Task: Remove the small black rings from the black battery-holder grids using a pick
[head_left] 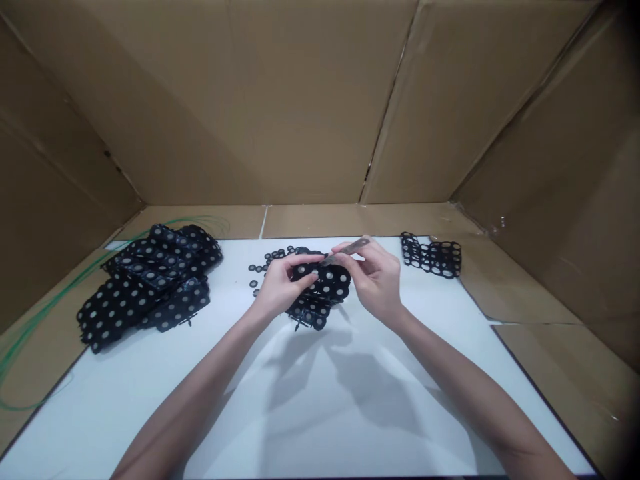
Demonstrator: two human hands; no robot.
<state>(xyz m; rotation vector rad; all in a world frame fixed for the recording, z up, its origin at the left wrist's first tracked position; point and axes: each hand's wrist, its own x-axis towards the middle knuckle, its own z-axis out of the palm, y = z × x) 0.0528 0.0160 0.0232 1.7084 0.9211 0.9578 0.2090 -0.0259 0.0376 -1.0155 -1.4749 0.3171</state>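
My left hand (pixel 277 285) is closed on the edge of a black moulded sheet (pixel 336 288) dotted with pale round discs, thumb on top. Between the thumb and fingers of my right hand (pixel 380 280) is a thin grey blade-like strip (pixel 356 247). Its tip points left and meets the sheet near my left fingertips; the exact contact is too small to make out. Part of the sheet hangs toward me, below both hands. Small loose black rings with pale centres (pixel 254 268) lie on the white table behind and left of my left hand, partly hidden by it.
A heap of similar disc-filled black sheets (pixel 145 280) lies at the left. At the back right is a black lattice sheet (pixel 434 259) with open holes. Green strands (pixel 50 305) run along the left edge. Cardboard walls (pixel 300 107) enclose the white tabletop (pixel 320 413).
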